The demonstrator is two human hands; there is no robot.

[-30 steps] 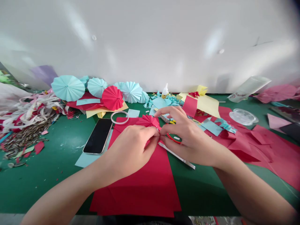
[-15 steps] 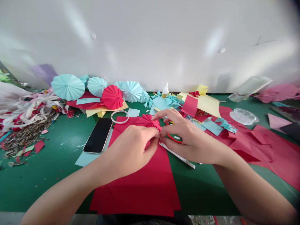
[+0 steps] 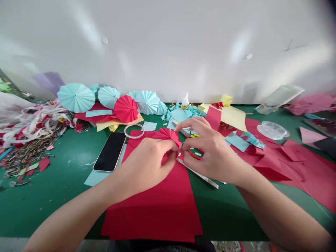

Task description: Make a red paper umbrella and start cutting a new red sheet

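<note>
A pleated red paper fan (image 3: 167,133) lies over red paper sheets (image 3: 154,217) in front of me. My left hand (image 3: 149,166) pinches its lower edge between thumb and fingers. Close by on the right, my right hand (image 3: 212,154) has its thumb and a finger together at a small pale, shiny bit beside the fan; what it is I cannot make out. Its index finger is raised and curved above the fan. Partly under the right hand lie red-and-yellow handles (image 3: 196,154) and a long flat metal strip (image 3: 208,181).
Left of the fan are a phone (image 3: 110,152) and a clear ring like a tape roll (image 3: 134,137). Blue paper rosettes (image 3: 76,98) and a red rosette (image 3: 126,109) stand along the wall. A glue bottle (image 3: 185,100), paper scraps and stacked cups (image 3: 279,98) are farther right.
My right hand has moved slightly right, away from the left fingers, showing a small shiny bit at its fingertips. The left hand stays at the fan almost unmoved.
</note>
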